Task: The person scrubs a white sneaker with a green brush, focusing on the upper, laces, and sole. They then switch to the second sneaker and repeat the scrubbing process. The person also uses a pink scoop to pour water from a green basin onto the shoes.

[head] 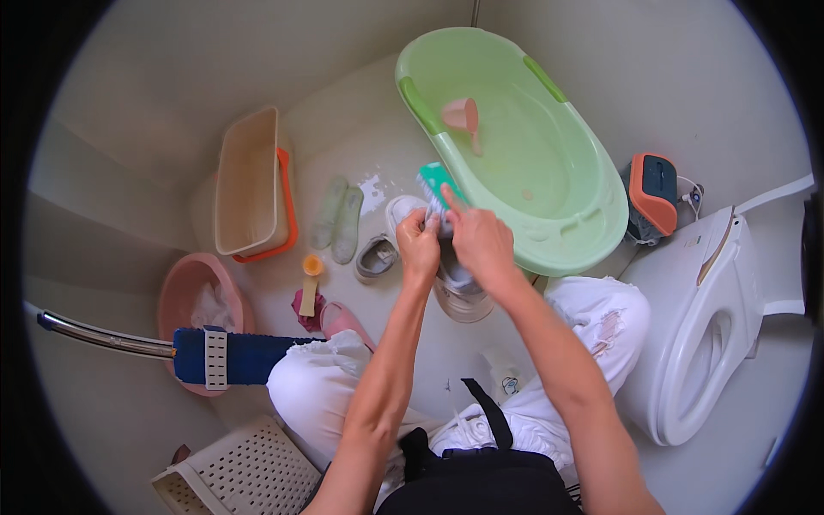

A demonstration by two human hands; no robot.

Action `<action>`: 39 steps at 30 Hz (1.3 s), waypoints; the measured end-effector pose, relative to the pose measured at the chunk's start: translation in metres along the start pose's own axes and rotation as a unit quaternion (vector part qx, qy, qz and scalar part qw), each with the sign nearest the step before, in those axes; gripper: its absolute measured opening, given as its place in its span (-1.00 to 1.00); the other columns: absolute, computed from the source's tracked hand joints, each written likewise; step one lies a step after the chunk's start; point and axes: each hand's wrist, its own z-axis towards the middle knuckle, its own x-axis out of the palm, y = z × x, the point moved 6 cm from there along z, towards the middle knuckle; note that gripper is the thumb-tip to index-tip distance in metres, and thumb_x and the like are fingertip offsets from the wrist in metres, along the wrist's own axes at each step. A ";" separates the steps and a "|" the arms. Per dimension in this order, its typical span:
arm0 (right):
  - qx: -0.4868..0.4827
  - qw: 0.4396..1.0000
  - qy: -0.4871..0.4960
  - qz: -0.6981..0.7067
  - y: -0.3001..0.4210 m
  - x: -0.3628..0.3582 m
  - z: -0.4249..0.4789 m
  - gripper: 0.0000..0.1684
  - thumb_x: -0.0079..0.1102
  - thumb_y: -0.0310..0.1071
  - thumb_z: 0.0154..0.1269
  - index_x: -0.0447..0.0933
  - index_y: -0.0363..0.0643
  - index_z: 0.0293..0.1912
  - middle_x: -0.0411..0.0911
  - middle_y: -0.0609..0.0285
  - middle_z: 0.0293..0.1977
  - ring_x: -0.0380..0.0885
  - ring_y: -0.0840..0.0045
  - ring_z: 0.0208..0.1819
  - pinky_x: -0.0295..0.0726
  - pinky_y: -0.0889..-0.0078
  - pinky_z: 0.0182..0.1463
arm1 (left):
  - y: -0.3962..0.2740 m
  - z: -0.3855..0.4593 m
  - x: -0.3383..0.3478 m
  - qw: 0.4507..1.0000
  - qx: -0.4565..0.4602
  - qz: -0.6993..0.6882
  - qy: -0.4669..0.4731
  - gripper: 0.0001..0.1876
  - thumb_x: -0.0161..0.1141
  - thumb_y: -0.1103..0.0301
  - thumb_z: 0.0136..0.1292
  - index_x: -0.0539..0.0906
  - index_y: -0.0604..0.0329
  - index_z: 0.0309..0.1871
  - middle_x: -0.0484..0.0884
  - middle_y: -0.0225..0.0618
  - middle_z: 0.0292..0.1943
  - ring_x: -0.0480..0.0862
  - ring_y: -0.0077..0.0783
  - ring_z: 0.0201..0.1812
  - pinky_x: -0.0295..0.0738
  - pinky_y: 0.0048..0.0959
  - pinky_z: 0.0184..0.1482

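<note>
My right hand (pixel 479 241) grips a green scrub brush (pixel 438 180) with white bristles, its index finger stretched along the brush's back. Just to its left, my left hand (pixel 420 241) holds a light-coloured shoe (pixel 402 209); the fingers partly hide it, and the bristles meet it between the hands. Another light shoe (pixel 458 283) is partly hidden beneath my right hand and wrist. To the left on the floor stands a small grey shoe (pixel 376 257), beside two pale green insoles (pixel 347 225).
A green baby bathtub (pixel 608 193) holds water and a pink dipper (pixel 462 116). At left are a beige bin (pixel 248 187), a pink basin (pixel 170 290) with white cloth and a blue mop head (pixel 251 357). A white toilet seat (pixel 682 367) is at right.
</note>
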 end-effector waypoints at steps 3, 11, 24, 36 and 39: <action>0.041 0.995 -0.020 0.092 -0.022 -0.014 0.005 -0.55 -0.02 -0.19 0.38 0.43 0.19 0.25 0.58 -0.04 -0.47 0.59 0.05 -0.39 0.52 0.04 -0.36 | -0.011 0.002 -0.005 0.998 0.000 0.052 -0.026 -0.84 0.09 0.48 0.22 0.55 0.45 -0.40 0.44 -0.30 -0.59 0.40 -0.50 -0.47 0.32 -0.37 -0.35; 0.041 0.999 -0.008 -0.008 -0.024 0.003 -0.007 -0.52 0.00 -0.16 0.37 0.38 0.28 0.28 0.59 -0.04 -0.45 0.59 0.05 -0.41 0.54 0.03 -0.35 | 0.005 -0.010 0.012 0.998 -0.040 -0.049 -0.017 -0.81 0.12 0.47 0.21 0.50 0.38 -0.50 0.37 -0.43 -0.61 0.30 -0.61 -0.48 0.23 -0.44 -0.44; 0.118 0.989 0.035 0.077 -0.079 0.007 -0.003 -0.56 0.03 -0.18 0.36 0.47 0.10 0.21 0.61 -0.04 -0.38 0.59 0.08 -0.37 0.52 0.11 -0.28 | 0.002 -0.004 0.001 0.996 -0.061 -0.047 -0.047 -0.83 0.09 0.47 0.26 0.59 0.41 -0.41 0.43 -0.49 -0.58 0.32 -0.64 -0.48 0.23 -0.49 -0.44; 0.098 0.993 0.007 0.068 -0.097 0.003 -0.004 -0.45 0.15 -0.17 0.29 0.41 0.05 0.27 0.63 -0.06 -0.33 0.63 0.08 -0.25 0.57 0.13 -0.17 | -0.004 0.003 -0.006 0.996 -0.036 -0.053 -0.056 -0.80 0.12 0.49 0.24 0.47 0.32 -0.52 0.30 -0.56 -0.60 0.22 -0.65 -0.50 0.14 -0.51 -0.47; 0.029 0.939 -0.020 0.342 -0.097 0.005 -0.001 -0.25 0.33 -0.19 0.14 0.34 -0.13 0.31 0.65 -0.01 -0.31 0.65 0.26 -0.27 0.56 0.27 -0.14 | -0.017 0.009 -0.006 0.999 0.009 -0.014 -0.040 -0.83 0.12 0.49 0.25 0.51 0.37 -0.47 0.37 -0.49 -0.57 0.29 -0.61 -0.48 0.20 -0.49 -0.42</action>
